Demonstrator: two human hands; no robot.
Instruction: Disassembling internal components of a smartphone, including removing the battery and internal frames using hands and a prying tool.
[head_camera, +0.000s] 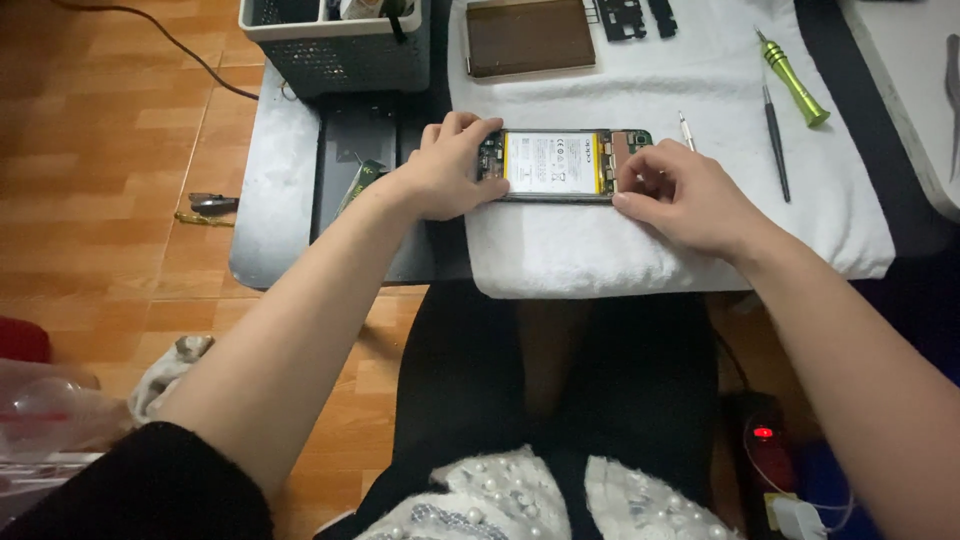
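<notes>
White towel (700, 240) on the tabletop bearing an opened phone (560, 165), my left hand (445, 175) gripping its left end, my right hand (680, 195) pinching its right edge, green screwdriver (790, 78) nearby.

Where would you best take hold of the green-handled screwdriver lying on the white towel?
Grip the green screwdriver by its thick handle near the wide lower end, coming from above. It lies flat and diagonal on the white towel, beyond the right hand, beside a thin dark tool.
</notes>
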